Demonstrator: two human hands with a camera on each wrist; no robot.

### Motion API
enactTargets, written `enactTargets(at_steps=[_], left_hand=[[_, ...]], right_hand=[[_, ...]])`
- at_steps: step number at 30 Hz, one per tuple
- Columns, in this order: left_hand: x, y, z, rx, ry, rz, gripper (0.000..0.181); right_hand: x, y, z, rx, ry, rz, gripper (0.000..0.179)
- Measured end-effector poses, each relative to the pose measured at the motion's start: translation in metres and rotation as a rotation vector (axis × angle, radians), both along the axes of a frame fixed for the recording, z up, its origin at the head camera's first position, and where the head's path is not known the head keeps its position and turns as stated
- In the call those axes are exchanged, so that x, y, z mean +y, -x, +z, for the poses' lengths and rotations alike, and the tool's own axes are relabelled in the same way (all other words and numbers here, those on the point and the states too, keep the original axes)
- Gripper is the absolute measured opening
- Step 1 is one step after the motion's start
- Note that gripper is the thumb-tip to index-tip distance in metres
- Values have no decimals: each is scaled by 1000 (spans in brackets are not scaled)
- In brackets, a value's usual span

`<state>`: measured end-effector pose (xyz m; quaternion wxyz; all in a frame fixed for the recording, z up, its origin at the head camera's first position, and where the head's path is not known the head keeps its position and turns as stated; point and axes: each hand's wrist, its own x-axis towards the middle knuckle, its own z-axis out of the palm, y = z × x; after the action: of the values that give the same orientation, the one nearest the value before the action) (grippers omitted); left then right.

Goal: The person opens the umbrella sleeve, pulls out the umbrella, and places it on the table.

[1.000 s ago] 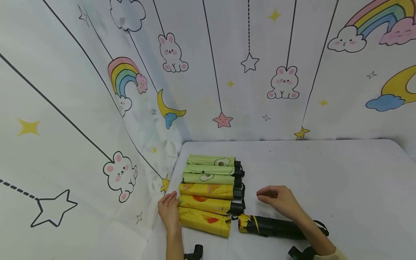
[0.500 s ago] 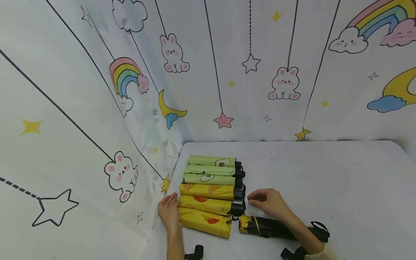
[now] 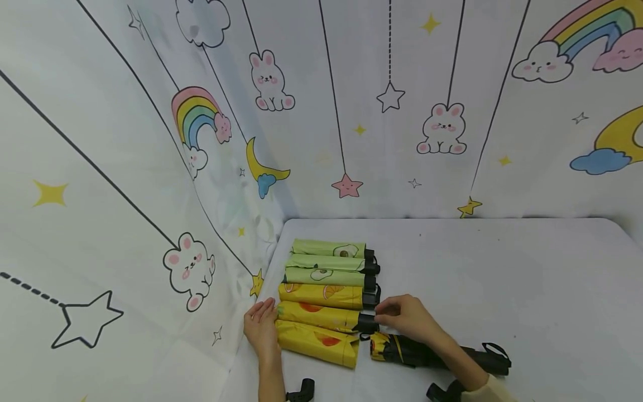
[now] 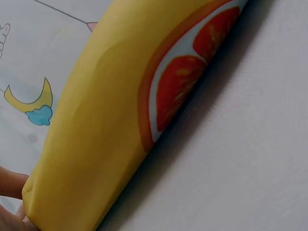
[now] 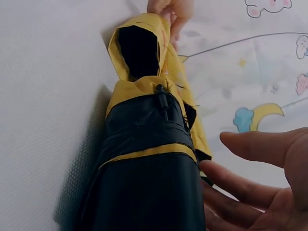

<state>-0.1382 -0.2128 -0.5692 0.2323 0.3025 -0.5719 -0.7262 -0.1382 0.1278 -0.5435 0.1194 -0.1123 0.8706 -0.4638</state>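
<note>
My left hand (image 3: 261,324) rests at the left ends of the yellow row, fingers fairly straight, touching the end of a yellow umbrella sleeve (image 3: 317,343) with orange-slice print. In the right wrist view that sleeve (image 5: 113,50) gapes hollow and dark at its near end. A folded black umbrella (image 3: 422,352) with yellow trim lies to its right, one end close to the opening. My right hand (image 3: 409,318) reaches over the black umbrella, thumb and fingers apart. Its fingertips are right at the black handle of a sleeved yellow umbrella (image 3: 316,316).
Behind lie another yellow umbrella (image 3: 321,296) and three green avocado-print umbrellas (image 3: 326,277), side by side with handles to the right. Printed white cloth (image 3: 392,167) hangs behind and left of the white table (image 3: 502,268). Black wrist mounts (image 3: 301,391) sit by both forearms.
My right hand has moved left and slightly down, from beside the row to the yellow umbrella's handle. The left hand and the umbrellas have stayed put.
</note>
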Motion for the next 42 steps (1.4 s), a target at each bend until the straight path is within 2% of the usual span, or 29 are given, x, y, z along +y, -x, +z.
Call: enactTargets(at_steps=[6,10,19,35,42], left_hand=[[-1,0,-1,13,-12,9,47],[-1,0,-2,25,-8,12,46],[0,-1,-5,24,22,9,42],[-2,-1,-7,36,51,26,41],[0,-2,-8,26,20,38,46]], right_hand=[[-2,1,-3,-38,18,51,27],[-4,1,-6,-32,6,63,30],[-14,3,-16,18,-70,18,29],[-20,2,-17,124,-143,36,33],[-18,1,-16,99,-110,16,36]])
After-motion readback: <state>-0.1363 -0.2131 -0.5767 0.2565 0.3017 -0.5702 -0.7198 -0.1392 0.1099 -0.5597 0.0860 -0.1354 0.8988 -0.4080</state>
